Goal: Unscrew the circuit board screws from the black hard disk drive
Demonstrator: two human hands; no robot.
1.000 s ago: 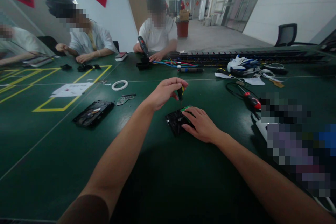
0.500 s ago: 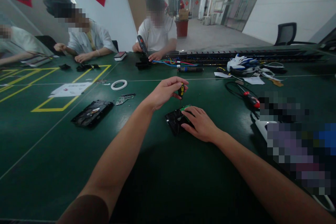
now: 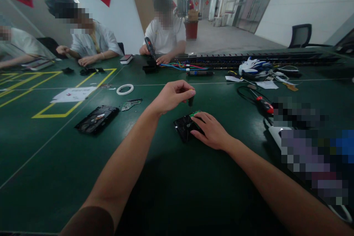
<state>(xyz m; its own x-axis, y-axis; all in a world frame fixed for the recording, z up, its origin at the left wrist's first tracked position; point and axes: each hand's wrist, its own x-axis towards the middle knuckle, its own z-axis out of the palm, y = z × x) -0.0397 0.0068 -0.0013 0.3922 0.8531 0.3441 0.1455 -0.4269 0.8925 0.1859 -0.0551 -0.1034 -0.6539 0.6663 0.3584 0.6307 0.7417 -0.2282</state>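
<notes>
My left hand [image 3: 177, 97] is closed around the handle of a small screwdriver [image 3: 191, 100], held upright with its shaft pointing down at the far edge of a black hard drive [image 3: 182, 127]. Whether the tip sits in a screw is too small to make out. My right hand [image 3: 210, 129] lies over the drive's right side, thumb and fingers pressed on it, holding it against the table. A strip of green circuit board [image 3: 195, 113] shows at the drive's far edge, partly covered by my right fingers.
Left of my arm lie another black hard drive [image 3: 97, 120], a loose circuit board [image 3: 131, 104] and a white tape roll [image 3: 125, 89]. A red-black screwdriver [image 3: 264, 105], gloves [image 3: 253, 66] and cables are to the right. Across the table, a person [image 3: 165, 37] holds a power screwdriver [image 3: 149, 47].
My left fingers have turned on the screwdriver handle, and the thumb now covers its top part. My right hand and the hard drive have stayed in place.
</notes>
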